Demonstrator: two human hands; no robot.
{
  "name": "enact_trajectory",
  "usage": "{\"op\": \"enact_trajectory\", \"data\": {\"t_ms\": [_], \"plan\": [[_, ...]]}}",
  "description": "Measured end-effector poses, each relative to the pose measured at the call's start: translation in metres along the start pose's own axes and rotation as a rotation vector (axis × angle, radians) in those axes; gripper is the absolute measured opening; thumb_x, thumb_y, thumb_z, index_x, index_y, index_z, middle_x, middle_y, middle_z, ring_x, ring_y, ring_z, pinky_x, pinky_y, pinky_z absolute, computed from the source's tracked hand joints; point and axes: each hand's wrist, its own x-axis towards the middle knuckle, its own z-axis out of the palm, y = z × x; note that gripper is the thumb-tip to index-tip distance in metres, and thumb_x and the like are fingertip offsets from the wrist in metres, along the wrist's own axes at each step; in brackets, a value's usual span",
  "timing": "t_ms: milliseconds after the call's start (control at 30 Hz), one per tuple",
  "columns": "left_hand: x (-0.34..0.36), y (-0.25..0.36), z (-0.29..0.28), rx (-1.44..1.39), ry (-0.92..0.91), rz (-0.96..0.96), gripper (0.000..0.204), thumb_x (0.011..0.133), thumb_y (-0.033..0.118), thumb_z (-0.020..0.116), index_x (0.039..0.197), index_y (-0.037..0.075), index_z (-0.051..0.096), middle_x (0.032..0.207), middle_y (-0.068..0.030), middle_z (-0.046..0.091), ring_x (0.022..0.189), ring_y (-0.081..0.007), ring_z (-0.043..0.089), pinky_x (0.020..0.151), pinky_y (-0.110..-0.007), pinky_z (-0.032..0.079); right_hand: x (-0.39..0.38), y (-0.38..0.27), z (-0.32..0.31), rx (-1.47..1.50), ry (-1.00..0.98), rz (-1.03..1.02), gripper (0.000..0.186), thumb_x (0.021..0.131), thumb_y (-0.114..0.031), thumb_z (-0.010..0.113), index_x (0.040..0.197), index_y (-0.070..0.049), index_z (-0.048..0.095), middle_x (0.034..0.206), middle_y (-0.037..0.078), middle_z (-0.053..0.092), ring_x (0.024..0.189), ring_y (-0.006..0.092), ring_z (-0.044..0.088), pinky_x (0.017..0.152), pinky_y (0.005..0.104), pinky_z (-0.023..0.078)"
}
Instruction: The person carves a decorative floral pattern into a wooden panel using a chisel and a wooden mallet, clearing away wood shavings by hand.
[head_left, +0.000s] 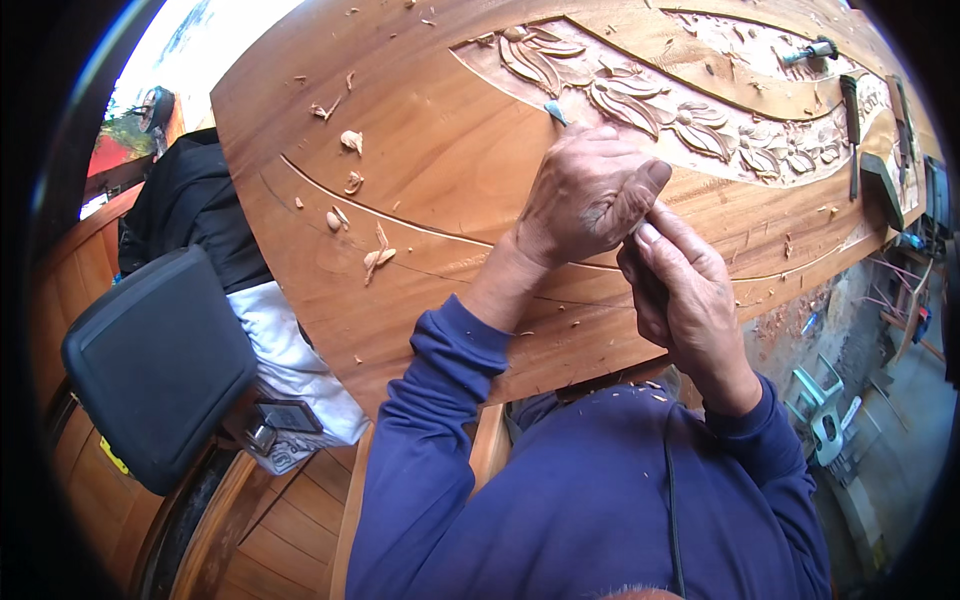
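At centre, the left hand (pixel 590 195) wraps the slim grey-blue metal carving tool (pixel 556 112), the right hand (pixel 690 275) curled around its rear; bracing against the brown carved wooden panel (pixel 430 160) should steady it.

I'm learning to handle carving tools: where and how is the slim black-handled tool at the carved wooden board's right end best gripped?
Probably by the thick black handle, the tool's far end, coming from the left: it is wider than the slim dark shaft, and the dark angular block sits close on the shaft's right.
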Motion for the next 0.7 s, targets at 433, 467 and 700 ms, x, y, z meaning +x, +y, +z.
{"op": "enact_trajectory", "data": {"t_ms": [433, 467, 700], "plan": [[-0.002, -0.002, 0.006, 0.115, 0.035, 0.005, 0.040, 0.099, 0.034, 0.064, 0.066, 0.011, 0.059, 0.064, -0.0054, 0.055, 0.064, -0.0258, 0.057, 0.070, -0.039, 0.041, 0.014, 0.023, -0.019, -0.004, -0.006, -0.108, 0.040, 0.109, -0.015, 0.052, 0.147, -0.001, 0.053, 0.084, -0.003, 0.059, 0.056, -0.0019, 0.043, 0.047, 0.0158, 0.033], [0.001, -0.001, 0.007, 0.143, 0.074, 0.102, 0.039, 0.099, 0.032, 0.064, 0.068, 0.009, 0.060, 0.064, -0.0069, 0.056, 0.063, -0.0273, 0.057, 0.068, -0.041, 0.042, 0.011, 0.028, -0.021, -0.148, 0.031, -0.225, 0.038, 0.109, -0.014, 0.052, 0.145, 0.000, 0.055, 0.084, -0.004, 0.058, 0.058, -0.0012, 0.043, 0.049, 0.0157, 0.034], [-0.002, -0.005, 0.006, 0.069, -0.119, 0.011, 0.042, 0.101, 0.031, 0.061, 0.067, 0.007, 0.058, 0.063, -0.0103, 0.055, 0.061, -0.0315, 0.056, 0.063, -0.043, 0.043, 0.013, 0.033, -0.026, 0.046, 0.031, -0.149, 0.039, 0.108, -0.014, 0.055, 0.144, 0.001, 0.055, 0.085, -0.002, 0.058, 0.058, -0.0013, 0.041, 0.048, 0.0157, 0.032]]}}
